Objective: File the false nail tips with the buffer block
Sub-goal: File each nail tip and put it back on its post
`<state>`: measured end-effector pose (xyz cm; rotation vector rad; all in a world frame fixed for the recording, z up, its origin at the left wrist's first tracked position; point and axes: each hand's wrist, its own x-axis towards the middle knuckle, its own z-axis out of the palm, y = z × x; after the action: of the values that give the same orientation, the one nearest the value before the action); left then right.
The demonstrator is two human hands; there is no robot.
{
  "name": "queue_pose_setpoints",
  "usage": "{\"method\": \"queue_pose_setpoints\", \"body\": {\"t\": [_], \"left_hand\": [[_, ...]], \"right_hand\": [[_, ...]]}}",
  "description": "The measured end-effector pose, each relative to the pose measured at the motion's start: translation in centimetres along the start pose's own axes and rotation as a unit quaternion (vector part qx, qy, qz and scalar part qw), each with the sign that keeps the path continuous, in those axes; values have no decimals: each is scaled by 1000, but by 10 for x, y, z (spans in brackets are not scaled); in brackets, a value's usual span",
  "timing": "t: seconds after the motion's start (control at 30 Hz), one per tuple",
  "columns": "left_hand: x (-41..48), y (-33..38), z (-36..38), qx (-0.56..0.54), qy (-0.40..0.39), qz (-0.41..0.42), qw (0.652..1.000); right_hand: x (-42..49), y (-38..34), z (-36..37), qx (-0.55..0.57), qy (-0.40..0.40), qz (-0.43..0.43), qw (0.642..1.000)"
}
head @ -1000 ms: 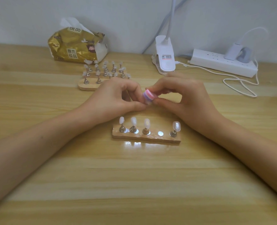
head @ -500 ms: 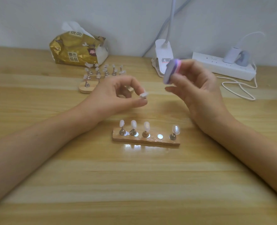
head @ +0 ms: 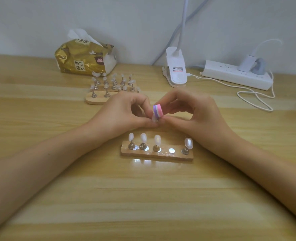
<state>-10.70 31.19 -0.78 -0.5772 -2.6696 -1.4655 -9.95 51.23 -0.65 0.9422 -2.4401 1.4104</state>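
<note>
Left hand [head: 124, 111]: bare from fingertips to wrist, with a broad, smooth back.
Left fingers [head: 140, 100]: slim and bare; the nails are too small to make out.
Left forearm [head: 48, 162]: bare as far as the view reaches, narrow at the wrist and widening steadily toward the near left edge.
Right hand [head: 196, 112]: bare, the knuckles forming a soft rounded ridge across the back.
Right fingers [head: 176, 98]: slim and bare, much like those of the other hand.
Right forearm [head: 258, 164]: bare along its whole visible length, thickening from the wrist toward the near right edge.
</note>
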Motion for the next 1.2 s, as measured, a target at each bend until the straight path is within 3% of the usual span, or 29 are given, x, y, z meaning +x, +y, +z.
{"method": "queue_pose_setpoints", "body": {"t": [0.5, 0.6, 0.7, 0.83, 0.93, 1.03, 1.2], "left_hand": [[2, 1, 1, -21, -5, 1, 1000], [1, 3, 1, -27, -12, 3, 1000], [0, 4, 1, -33, -12, 10, 999], [-1, 4, 1, -37, -12, 11, 999], [-1, 4, 1, -30, -6, 9, 999], [-2, 5, 1, -36, -10, 11, 999], [-2, 5, 2, -24, -5, 14, 1000]], "right_hand": [[2, 4, -2, -62, 16, -36, 997], [1, 3, -1, -86, 17, -90, 992], [2, 5, -2, -66, 10, -48, 997], [1, 4, -2, -83, 20, -82, 993], [2, 5, -3, -74, 22, -43, 996], [1, 3, -1, -95, 29, -91, 991], [1, 5, -2, -98, 31, -65, 993]]}}
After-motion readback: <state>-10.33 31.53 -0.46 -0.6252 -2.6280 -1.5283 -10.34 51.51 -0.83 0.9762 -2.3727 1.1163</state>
